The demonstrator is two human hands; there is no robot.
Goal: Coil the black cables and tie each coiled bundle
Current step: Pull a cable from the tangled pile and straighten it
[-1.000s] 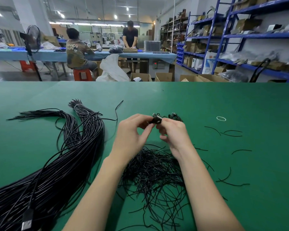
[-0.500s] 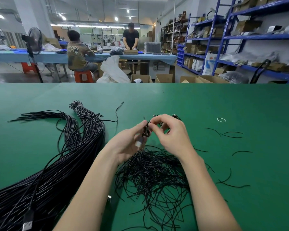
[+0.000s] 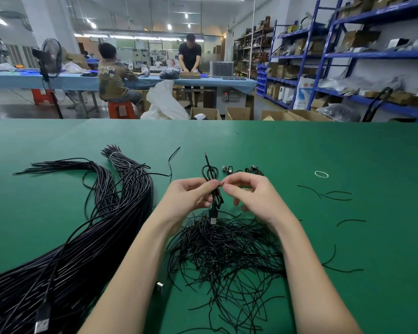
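A small coiled black cable [image 3: 212, 186] stands upright between my hands above the green table [image 3: 323, 153], its USB plug hanging down and loops sticking up. My left hand [image 3: 191, 196] grips the coil at its middle. My right hand [image 3: 249, 196] pinches a thin tie end against the coil with thumb and forefinger. A thick bundle of long black cables [image 3: 101, 225] lies to the left, bound near its far end. A heap of thin black wire ties [image 3: 225, 247] lies under my wrists. Finished coils [image 3: 251, 169] sit just beyond my right hand.
Loose black ties [image 3: 336, 196] are scattered on the right. A white rubber band [image 3: 321, 174] lies further right. Two people work at a blue table [image 3: 82, 80] behind; blue shelving [image 3: 348, 56] stands right, with cardboard boxes [image 3: 239, 113] past the table's far edge.
The coil has been turned upright, its loops now sticking up and plug hanging down. My right hand has shifted to pinching the tie at the coil's middle.
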